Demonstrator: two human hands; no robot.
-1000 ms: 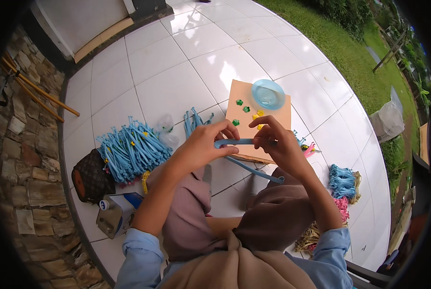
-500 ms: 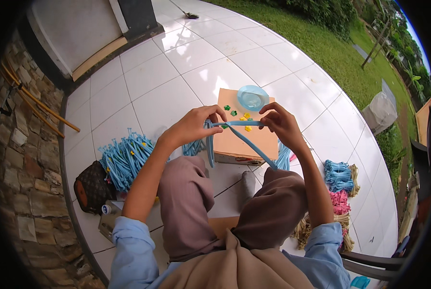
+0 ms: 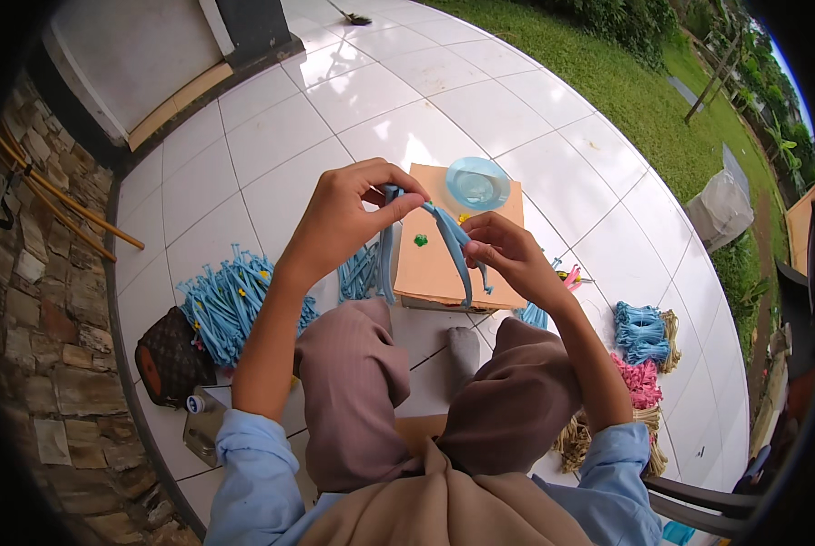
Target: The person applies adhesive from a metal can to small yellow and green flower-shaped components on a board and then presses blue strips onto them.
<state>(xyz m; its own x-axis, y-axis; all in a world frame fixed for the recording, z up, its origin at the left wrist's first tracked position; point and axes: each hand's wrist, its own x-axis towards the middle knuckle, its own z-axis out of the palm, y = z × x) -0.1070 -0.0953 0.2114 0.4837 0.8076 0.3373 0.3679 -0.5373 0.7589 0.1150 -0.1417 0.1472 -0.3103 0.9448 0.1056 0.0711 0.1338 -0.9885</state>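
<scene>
Left hand (image 3: 345, 207) and right hand (image 3: 514, 257) apparently pinch a blue strap (image 3: 449, 233), partly finger-hidden.

The person's bare left hand (image 3: 348, 202), raised on the left, pinches between thumb and fingers; the bare right hand (image 3: 515, 257), slightly nearer, pinches likewise. Left forearm (image 3: 275, 332) and right forearm (image 3: 597, 350) angle inward.

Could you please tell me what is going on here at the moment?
Someone's left hand and right hand both pinch a light-blue strip, parts of which hang down in front of a tan box. A blue dish and a green flower-shaped piece sit on the box. More blue strips lie heaped on the left.
</scene>
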